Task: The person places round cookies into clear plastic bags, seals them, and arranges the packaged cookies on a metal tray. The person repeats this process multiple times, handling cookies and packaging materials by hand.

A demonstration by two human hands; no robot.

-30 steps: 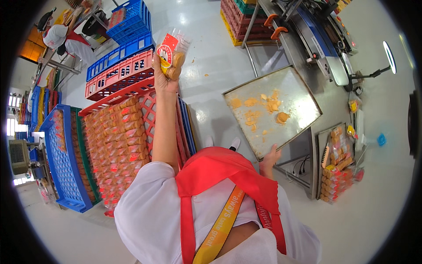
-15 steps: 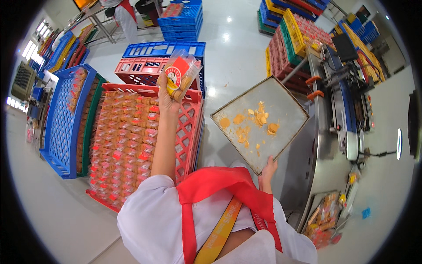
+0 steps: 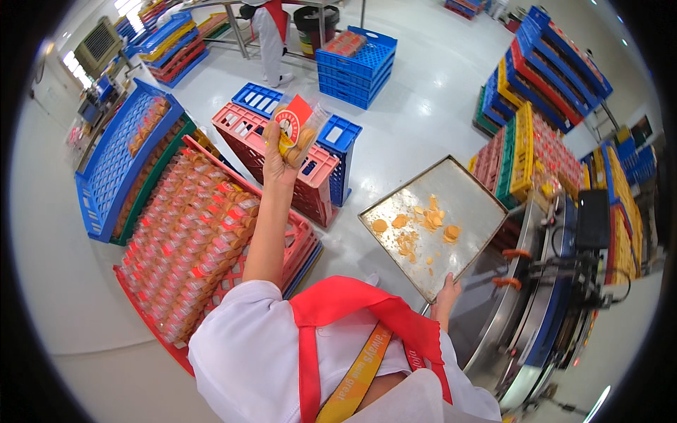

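Note:
My left hand (image 3: 281, 166) is closed around a clear plastic pack of round cookies (image 3: 295, 134) with a red label, raised above the crates. Below and left of that arm, a red crate (image 3: 156, 331) holds rows of similar packs (image 3: 190, 240). With my right hand (image 3: 447, 295) I grip the near corner of a square metal baking tray (image 3: 462, 201). Broken cookie pieces (image 3: 431, 217) and crumbs lie scattered over its middle.
A blue crate (image 3: 116, 176) leans at the left. Pink crate (image 3: 282, 158) and blue crates (image 3: 356, 74) stand ahead. Stacked crates (image 3: 529, 151) and a metal machine (image 3: 536, 296) are on the right. A person in white (image 3: 270, 42) stands at the far side.
My view has turned, so crates and machine appear shifted and tilted. Both hands keep hold of the pack and the tray, which sits lower and farther right in view.

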